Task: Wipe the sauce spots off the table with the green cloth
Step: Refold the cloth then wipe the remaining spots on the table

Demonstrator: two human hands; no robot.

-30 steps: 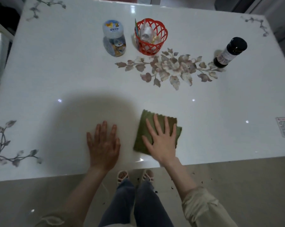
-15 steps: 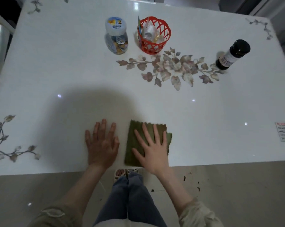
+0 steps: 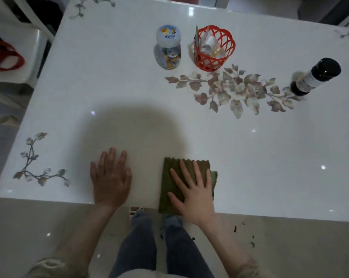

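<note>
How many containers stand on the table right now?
3: a clear jar at the far middle, a red basket just right of it, a dark bottle far right. None seems hidden.

Glossy white worktop (image 3: 129,87) w/ grey-pink flower print (image 3: 235,91) mid, grey leaf sprigs (image 3: 31,163) at corners. Olive-green square cloth (image 3: 169,177). Red lattice plastic basket (image 3: 213,61). Clear jar (image 3: 168,47), pale blue lid. Dark glass bottle (image 3: 314,77), black cap, white label.
</note>
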